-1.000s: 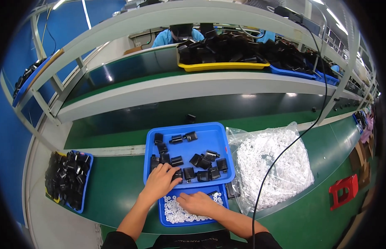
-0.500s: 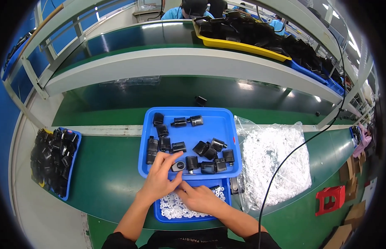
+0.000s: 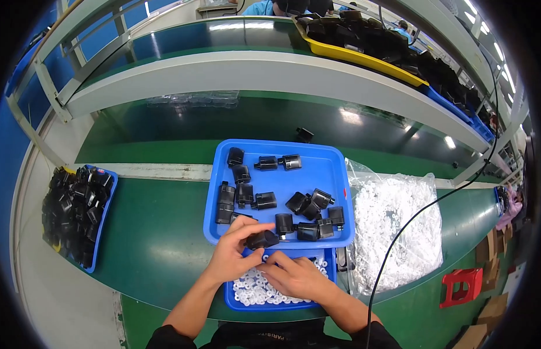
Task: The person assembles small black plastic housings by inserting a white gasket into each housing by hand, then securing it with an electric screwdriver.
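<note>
My left hand (image 3: pixel 232 255) holds a black plastic housing (image 3: pixel 262 239) between thumb and fingers, over the near edge of a blue tray (image 3: pixel 282 181). Several similar black housings (image 3: pixel 307 231) with small stub ends lie in that tray. Close beside the held piece is my right hand (image 3: pixel 296 277), its fingertips pinched together near the left thumb. Whatever they grip is too small or hidden to make out. Below both hands sits a second blue tray (image 3: pixel 270 307), partly under the first, with many small white rings (image 3: pixel 251 291) in it.
A clear plastic bag (image 3: pixel 398 232) full of white rings lies at the right, a black cable (image 3: pixel 410 224) crossing in front. Black parts fill a tray (image 3: pixel 78 215) at the left. Above runs a grey shelf beam (image 3: pixel 253 67); a yellow tray (image 3: pixel 369 63) stands on the shelf.
My left hand has lifted the housing from the tray's near edge and tilted it. My right hand has come up from the white rings toward it. The whole view has shifted slightly.
</note>
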Tool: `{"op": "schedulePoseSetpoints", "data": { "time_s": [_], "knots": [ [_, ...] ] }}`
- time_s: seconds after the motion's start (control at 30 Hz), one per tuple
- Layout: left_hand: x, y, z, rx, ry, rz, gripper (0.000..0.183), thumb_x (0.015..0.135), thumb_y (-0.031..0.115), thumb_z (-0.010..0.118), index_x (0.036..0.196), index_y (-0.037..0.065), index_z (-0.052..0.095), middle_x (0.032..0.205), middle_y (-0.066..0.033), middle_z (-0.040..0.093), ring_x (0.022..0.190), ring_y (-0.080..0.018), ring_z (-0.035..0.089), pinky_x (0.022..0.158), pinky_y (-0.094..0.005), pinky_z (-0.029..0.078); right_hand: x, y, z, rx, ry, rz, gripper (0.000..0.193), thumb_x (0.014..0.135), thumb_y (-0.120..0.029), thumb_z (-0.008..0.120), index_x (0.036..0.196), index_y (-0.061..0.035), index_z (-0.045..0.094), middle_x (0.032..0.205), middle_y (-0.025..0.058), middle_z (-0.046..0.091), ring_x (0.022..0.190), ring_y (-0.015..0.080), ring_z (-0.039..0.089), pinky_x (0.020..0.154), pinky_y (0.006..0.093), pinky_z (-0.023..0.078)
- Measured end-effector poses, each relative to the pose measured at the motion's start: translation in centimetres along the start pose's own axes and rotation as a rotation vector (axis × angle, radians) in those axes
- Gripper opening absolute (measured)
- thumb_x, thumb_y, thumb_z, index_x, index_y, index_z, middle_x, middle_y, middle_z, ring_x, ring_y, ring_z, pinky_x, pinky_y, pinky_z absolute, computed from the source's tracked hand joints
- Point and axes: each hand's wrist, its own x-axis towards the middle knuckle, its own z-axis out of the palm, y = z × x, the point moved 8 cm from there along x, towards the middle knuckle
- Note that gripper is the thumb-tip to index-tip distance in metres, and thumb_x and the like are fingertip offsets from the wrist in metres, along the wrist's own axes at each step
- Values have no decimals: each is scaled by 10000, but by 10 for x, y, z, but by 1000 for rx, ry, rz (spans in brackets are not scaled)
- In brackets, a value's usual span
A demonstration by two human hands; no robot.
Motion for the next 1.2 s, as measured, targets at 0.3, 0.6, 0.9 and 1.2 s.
{"op": "schedulePoseSetpoints", "data": {
  "time_s": [0.3, 0.6, 0.9, 1.2],
  "knots": [
    [-3, 5, 12, -301, -67, 129, 352, 786, -103, 665, 1113, 7, 596, 1192, -106, 481, 1143, -208, 550, 927, -317, 475, 6, 16, -68, 338, 187, 184, 268, 737, 10, 694, 995, -65, 689, 864, 50, 540, 579, 139, 536, 504, 268, 439],
    [-7, -6, 40, -401, -165, 15, 372, 834, -72, 645, 1175, 8, 520, 1228, -128, 507, 1187, -207, 527, 991, -353, 437, -9, 41, -80, 446, 356, 290, 242, 718, 66, 698, 950, -1, 680, 874, 55, 539, 514, 28, 353, 475, 188, 263],
    [-18, -13, 53, -567, -226, -150, 403, 847, -70, 637, 1223, -3, 506, 1232, -119, 533, 1201, -204, 504, 1022, -340, 404, -32, 50, -87, 618, 508, 337, 228, 755, 78, 693, 966, 10, 642, 895, 80, 615, 511, 17, 357, 484, 185, 287],
    [-4, 0, 24, -246, -118, 30, 469, 736, -150, 678, 1181, -32, 586, 1237, -170, 546, 1171, -257, 548, 1008, -389, 450, -25, 52, -89, 665, 496, 312, 257, 725, 39, 740, 971, -2, 677, 917, 72, 632, 510, 25, 343, 476, 192, 266]
  ]
}}
